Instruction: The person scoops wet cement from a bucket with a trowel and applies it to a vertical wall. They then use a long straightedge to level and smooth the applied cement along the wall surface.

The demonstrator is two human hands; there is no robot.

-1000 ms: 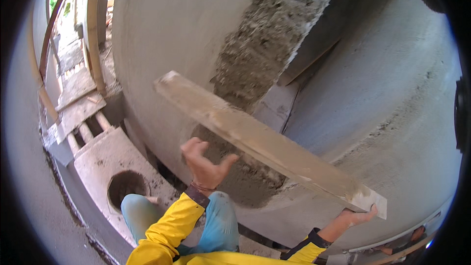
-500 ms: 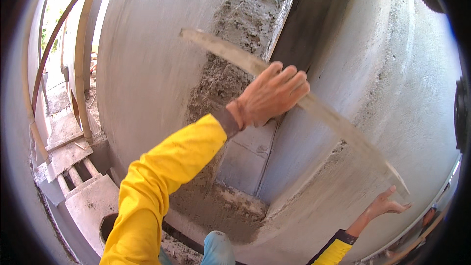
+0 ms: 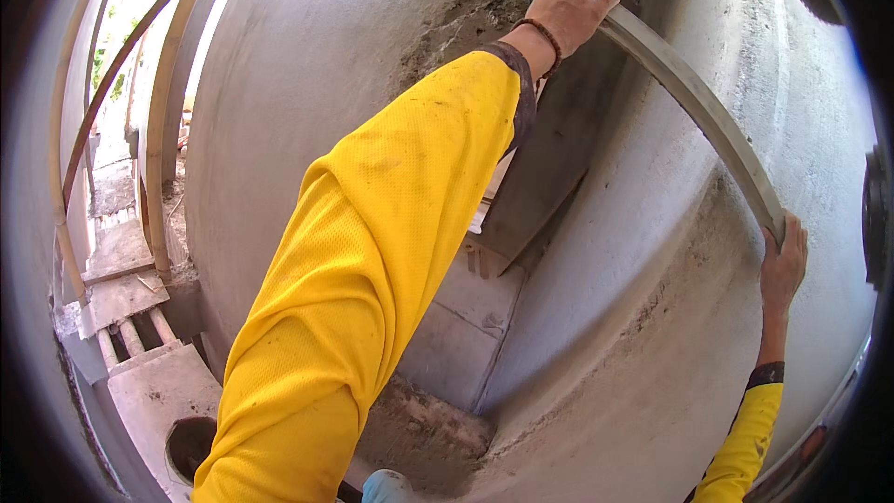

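A long grey straightedge (image 3: 694, 93), smeared with mortar, spans the wall across a narrow recess. It looks curved in this wide picture. My left hand (image 3: 570, 11), with a beaded bracelet at its wrist, is closed over the straightedge high up near the recess. At the lower right end, my right hand (image 3: 784, 265) grips it with fingers round the tip. Behind the left hand, rough wet mortar (image 3: 466, 23) coats a strip of wall along the recess edge. My yellow left sleeve hides part of that strip and of the recess.
Smoothed grey wall (image 3: 279, 65) lies to the left, and another plastered face (image 3: 643, 177) to the right with a rough ridge. A dark panel (image 3: 535, 177) stands in the recess. Lower left are planks (image 3: 154, 396), poles (image 3: 160, 324) and a round dark-mouthed container (image 3: 191, 447).
Both hands have moved up, and the straightedge has risen with them. My right hand, previously open beside the straightedge's lower end, has closed on it.
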